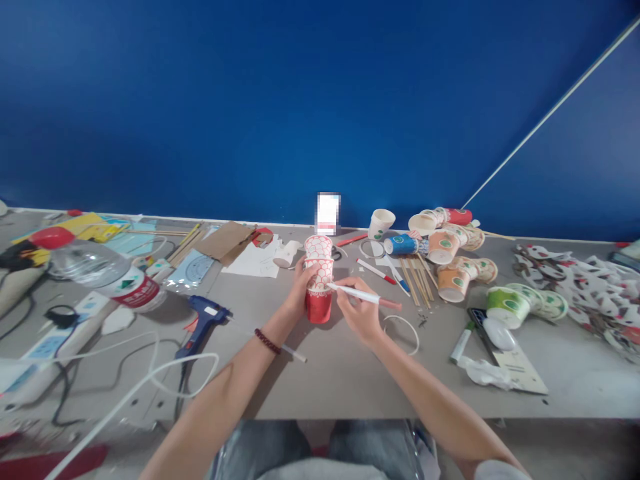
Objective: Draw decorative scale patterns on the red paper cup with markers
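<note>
A stack of paper cups stands on the grey table at the centre, red at the bottom and white with red scale-like arcs above. My left hand is wrapped round its left side, the thumb across the front. In my right hand is a white marker with a red end, held like a pen. Its tip points left and meets or nearly meets the patterned cups. A beaded bracelet circles my left wrist.
A blue glue gun, a large bottle and a power strip are at the left. Right of centre lie wooden sticks and orange cups. Green cups and a pile of white-and-red pieces are farther right.
</note>
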### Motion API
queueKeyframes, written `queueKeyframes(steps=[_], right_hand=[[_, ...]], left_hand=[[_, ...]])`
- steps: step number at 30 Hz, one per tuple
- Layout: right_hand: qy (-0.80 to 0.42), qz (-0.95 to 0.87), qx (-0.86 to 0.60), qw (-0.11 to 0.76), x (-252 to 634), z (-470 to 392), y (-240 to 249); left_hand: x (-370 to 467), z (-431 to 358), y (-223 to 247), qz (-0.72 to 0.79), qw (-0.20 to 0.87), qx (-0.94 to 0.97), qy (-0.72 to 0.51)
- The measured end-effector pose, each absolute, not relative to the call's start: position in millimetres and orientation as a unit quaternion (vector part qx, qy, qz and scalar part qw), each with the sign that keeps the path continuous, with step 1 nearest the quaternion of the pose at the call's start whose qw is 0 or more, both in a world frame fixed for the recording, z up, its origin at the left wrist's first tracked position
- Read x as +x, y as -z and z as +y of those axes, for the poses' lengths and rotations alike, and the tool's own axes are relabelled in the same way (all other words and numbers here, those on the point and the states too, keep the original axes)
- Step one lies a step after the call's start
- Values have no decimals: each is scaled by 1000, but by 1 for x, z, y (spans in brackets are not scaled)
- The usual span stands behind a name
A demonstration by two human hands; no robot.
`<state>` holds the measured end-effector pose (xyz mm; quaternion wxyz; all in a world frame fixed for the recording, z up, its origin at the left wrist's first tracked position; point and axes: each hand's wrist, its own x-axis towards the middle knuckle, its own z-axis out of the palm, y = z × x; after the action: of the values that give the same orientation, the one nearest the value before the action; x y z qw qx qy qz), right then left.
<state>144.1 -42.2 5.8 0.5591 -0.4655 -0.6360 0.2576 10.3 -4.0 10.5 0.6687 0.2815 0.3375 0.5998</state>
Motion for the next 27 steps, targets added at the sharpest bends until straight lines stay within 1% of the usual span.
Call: queueKeyframes(steps=[8,16,27], right_hand=[[-290,-610,-450,584,144,-40,-1],[-256,-622,-467,574,143,-40,-5],[-257,-636,-454,568,143,-42,-7]], left_hand=[[11,-3,-9,349,652,296,-604],[10,-2,-4,347,650,289,-611],[11,-5,-12,338,665,289,-600]])
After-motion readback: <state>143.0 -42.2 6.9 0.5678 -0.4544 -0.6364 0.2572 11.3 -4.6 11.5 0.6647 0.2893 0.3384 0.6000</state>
